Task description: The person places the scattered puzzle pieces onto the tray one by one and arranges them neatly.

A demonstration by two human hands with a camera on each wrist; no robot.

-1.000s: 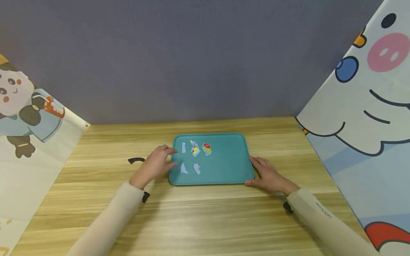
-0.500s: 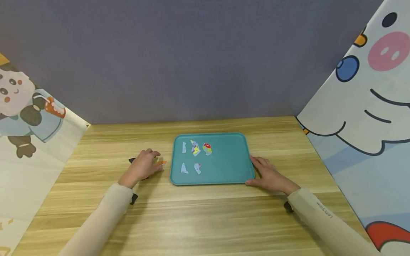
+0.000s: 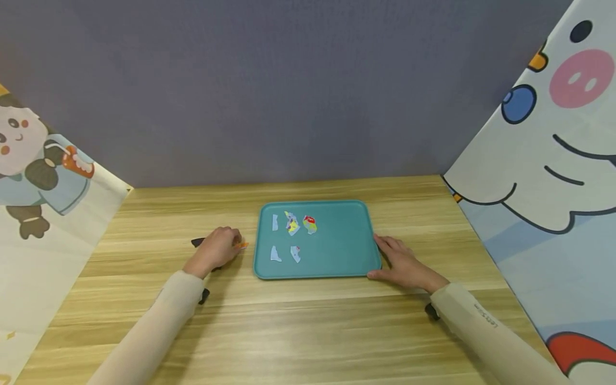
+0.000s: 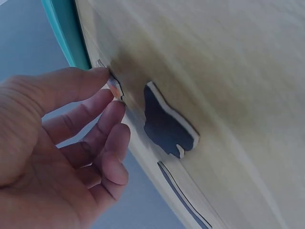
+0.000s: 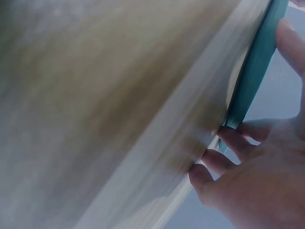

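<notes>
Left of the teal tray (image 3: 337, 256), my left hand (image 3: 218, 248) pinches a small orange piece (image 3: 242, 245) between thumb and fingertips, low over the table. The left wrist view shows that piece (image 4: 116, 87) at the fingertips of my left hand (image 4: 71, 129), with a dark piece (image 4: 167, 121) beside them. My right hand (image 3: 401, 266) rests against the tray's right edge near its front corner, fingers relaxed. In the right wrist view, the thumb and fingers of my right hand (image 5: 262, 162) touch the tray's side (image 5: 252, 71).
Several light and coloured pieces lie in the tray's left half, among them a red and yellow one (image 3: 310, 224) and a white one (image 3: 275, 254). A dark piece (image 3: 197, 242) and a thin curved piece (image 4: 183, 195) lie on the wooden table. A grey panel (image 3: 289, 96) stands behind.
My left hand has moved left from the tray's left edge to the orange piece, and its thumb and fingers have closed on it. My right hand has stayed at the tray.
</notes>
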